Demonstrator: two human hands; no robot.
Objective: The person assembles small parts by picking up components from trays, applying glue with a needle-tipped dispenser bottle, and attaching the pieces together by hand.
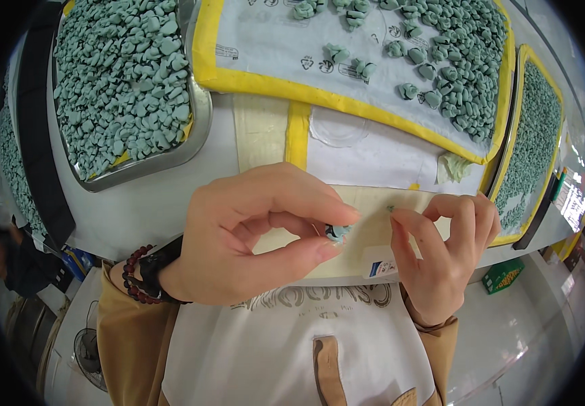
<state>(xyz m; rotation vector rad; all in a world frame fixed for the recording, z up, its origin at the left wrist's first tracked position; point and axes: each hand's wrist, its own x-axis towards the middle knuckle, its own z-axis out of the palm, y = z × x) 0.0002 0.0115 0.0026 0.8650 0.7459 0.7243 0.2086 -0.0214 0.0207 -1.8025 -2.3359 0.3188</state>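
Note:
Thumb and index finger of my left hand (pixel 258 237) pinch a small grey-green and black piece (pixel 337 233) above the table, in front of my chest. To the right, my right hand (pixel 441 250) is closed in a pinch, its other fingers curled. A tiny green bit (pixel 390 208) shows at its fingertips. A gap separates the two hands. Beyond them lies a yellow-edged white board (pixel 258 82) with several grey-green rosette-like pieces, crowded toward its right side. At the left, a metal tray (pixel 201 125) is heaped with loose pieces of the same colour.
Another yellow-edged tray (pixel 506 238) of green pieces stands at the right. A pale green crumpled scrap (pixel 453 168) lies below the board. A black bar (pixel 42 135) runs along the left tray. A green box (pixel 503 275) sits at the lower right, a fan (pixel 89 352) lower left.

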